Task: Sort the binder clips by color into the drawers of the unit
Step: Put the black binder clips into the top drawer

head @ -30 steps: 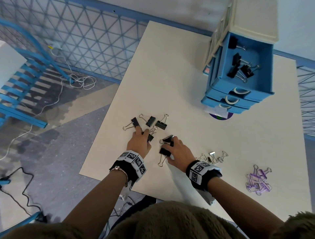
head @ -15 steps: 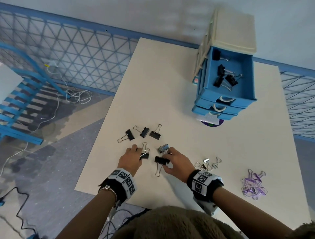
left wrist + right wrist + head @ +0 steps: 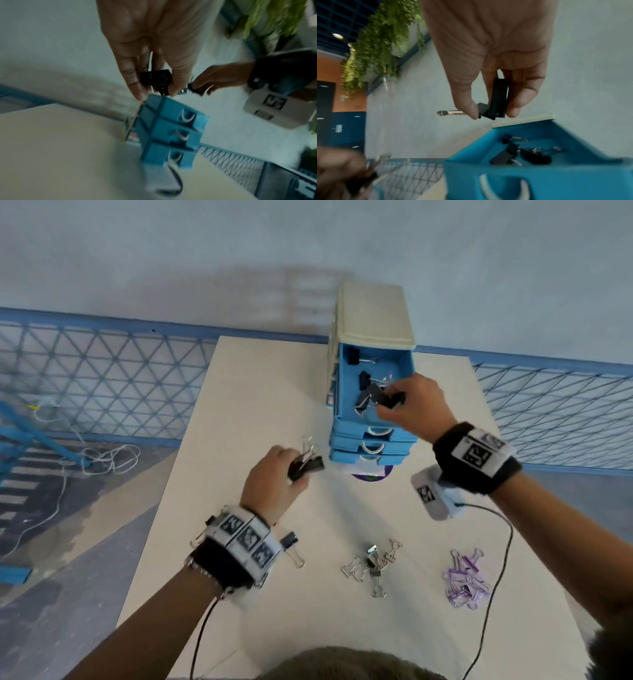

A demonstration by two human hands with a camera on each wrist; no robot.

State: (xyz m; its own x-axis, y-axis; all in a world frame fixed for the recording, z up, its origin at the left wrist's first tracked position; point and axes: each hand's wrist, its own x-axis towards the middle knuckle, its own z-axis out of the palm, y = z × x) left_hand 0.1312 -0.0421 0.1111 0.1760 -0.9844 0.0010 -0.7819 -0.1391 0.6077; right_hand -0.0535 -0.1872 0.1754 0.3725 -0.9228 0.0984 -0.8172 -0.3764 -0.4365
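Now we hold black clips (image 3: 388, 398) pinched in our right hand (image 3: 416, 409) over the open top drawer (image 3: 346, 385) of the unit (image 3: 375, 316), while our left hand (image 3: 270, 484) grips more clips (image 3: 308, 465) just beside the unit, above the table (image 3: 239, 405).

right hand (image 3: 489, 65) pinches black clips (image 3: 498, 98) | above open drawer (image 3: 547, 174)
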